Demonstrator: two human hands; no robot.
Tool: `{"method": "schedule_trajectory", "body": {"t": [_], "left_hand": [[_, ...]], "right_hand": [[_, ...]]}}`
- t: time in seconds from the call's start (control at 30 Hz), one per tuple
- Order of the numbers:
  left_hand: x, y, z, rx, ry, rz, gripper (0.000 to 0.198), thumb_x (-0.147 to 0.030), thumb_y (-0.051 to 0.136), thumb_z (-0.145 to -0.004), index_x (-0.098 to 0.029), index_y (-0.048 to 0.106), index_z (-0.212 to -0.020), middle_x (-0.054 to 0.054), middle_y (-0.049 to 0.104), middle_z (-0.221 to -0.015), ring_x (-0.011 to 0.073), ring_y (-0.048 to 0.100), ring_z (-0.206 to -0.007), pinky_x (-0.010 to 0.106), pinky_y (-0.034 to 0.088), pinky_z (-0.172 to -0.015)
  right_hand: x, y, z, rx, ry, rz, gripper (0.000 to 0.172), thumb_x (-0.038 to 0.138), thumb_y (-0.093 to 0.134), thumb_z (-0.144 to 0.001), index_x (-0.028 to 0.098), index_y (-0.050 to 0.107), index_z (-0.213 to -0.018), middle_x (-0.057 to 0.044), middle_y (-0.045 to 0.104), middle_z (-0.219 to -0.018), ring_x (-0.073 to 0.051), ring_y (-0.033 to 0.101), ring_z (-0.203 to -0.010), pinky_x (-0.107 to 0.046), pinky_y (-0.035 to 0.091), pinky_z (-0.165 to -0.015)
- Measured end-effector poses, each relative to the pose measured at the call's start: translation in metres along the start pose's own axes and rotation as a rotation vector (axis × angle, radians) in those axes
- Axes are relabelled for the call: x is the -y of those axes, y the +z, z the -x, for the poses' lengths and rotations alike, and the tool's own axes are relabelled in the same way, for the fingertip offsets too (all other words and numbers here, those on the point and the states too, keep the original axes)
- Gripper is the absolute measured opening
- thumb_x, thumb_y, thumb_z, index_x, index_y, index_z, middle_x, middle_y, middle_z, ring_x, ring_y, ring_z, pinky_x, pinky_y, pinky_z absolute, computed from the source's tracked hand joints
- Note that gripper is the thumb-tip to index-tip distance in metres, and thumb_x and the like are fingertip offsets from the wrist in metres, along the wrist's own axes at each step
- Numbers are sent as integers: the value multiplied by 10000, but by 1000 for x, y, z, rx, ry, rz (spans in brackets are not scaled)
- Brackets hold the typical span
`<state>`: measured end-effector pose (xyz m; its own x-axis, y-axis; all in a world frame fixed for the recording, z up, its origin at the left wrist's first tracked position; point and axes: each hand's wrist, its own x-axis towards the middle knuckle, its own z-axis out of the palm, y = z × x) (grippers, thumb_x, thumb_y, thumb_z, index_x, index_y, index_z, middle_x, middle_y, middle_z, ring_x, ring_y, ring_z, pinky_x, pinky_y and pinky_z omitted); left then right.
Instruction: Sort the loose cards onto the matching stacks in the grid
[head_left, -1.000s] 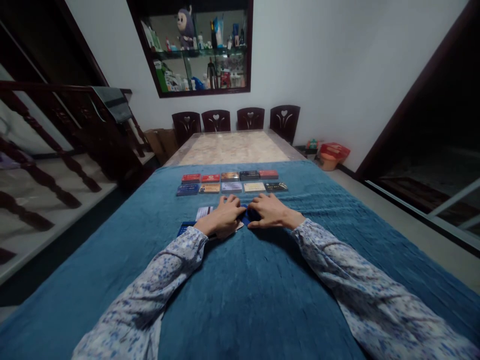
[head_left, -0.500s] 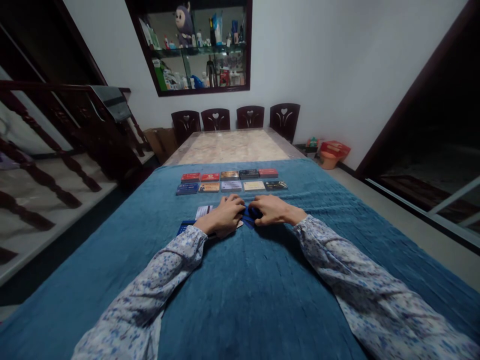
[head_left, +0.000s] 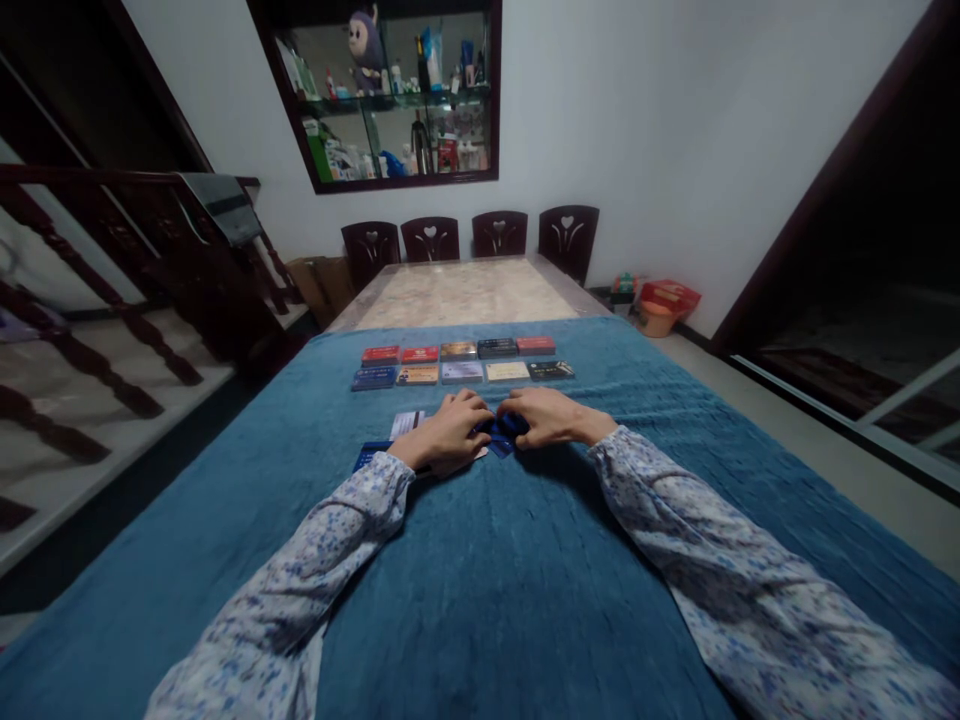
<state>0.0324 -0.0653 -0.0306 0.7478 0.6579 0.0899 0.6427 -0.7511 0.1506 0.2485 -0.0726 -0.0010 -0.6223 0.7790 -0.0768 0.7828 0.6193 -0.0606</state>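
My left hand (head_left: 448,433) and my right hand (head_left: 546,417) meet over a small dark blue card (head_left: 501,434), fingers of both closed on its edges just above the blue cloth (head_left: 487,560). Under and left of my left hand lie a few loose cards (head_left: 390,437), one white, one blue. Beyond my hands, two neat rows of cards (head_left: 463,362) lie flat on the cloth: red, brown and dark ones behind, blue, tan and pale ones in front.
The cloth covers the near part of a long marble-topped table (head_left: 469,293). Several dark wooden chairs (head_left: 465,240) stand at its far end under a wall cabinet (head_left: 390,95). A stair railing (head_left: 112,270) runs on the left; a red basin (head_left: 664,305) sits on the floor at right.
Both hands have drawn a little closer together and lifted the dark blue card's edges slightly; my right hand shifted a bit left. The rows of cards have not moved.
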Motion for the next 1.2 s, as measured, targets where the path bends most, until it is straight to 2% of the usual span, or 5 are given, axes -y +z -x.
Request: {"method": "schedule_trajectory", "body": {"t": [0.3,0.57,0.7,0.9,1.2], "left_hand": [[0,0,0,-7,12,-9,210,-299,582,-970,-204,739,-1071,116,676,-1173,298,516,-1190,480,423,-985],[-1,-3,2,-32,127,-25,255,-260,514,-995,-215,764,-983,90,715,-1077,250,564,-1136,436,396,-1034],[-3,-6,3,-23,110,-35,197,-281,580,-953,-205,758,-994,96,705,-1100,261,571,-1141,437,405,-1024],[-2,-3,1,-14,99,-65,170,-258,599,-936,-192,744,-993,101,696,-1103,265,572,-1158,428,403,-1014],[-4,-7,3,-45,182,-74,217,-235,552,-963,-205,767,-956,108,749,-1108,278,573,-1244,461,400,-1058]], "right_hand": [[-11,5,-1,-24,-46,-61,547,262,678,-743,212,685,-1288,-101,728,-1106,-246,659,-942,-313,458,-765],[-19,8,-5,-32,-109,-60,434,206,644,-762,186,726,-1187,-94,749,-1020,-242,652,-950,-317,452,-795],[-24,12,-7,-36,-122,-45,397,263,702,-760,186,745,-1147,-109,742,-1056,-261,646,-977,-333,462,-809],[-25,16,-8,-21,-111,17,447,414,773,-762,195,758,-1151,-132,709,-1117,-289,628,-1049,-342,476,-829],[-28,10,-4,-53,-159,-17,325,343,720,-812,183,783,-1087,-117,743,-1042,-254,646,-977,-336,467,-841]]}}
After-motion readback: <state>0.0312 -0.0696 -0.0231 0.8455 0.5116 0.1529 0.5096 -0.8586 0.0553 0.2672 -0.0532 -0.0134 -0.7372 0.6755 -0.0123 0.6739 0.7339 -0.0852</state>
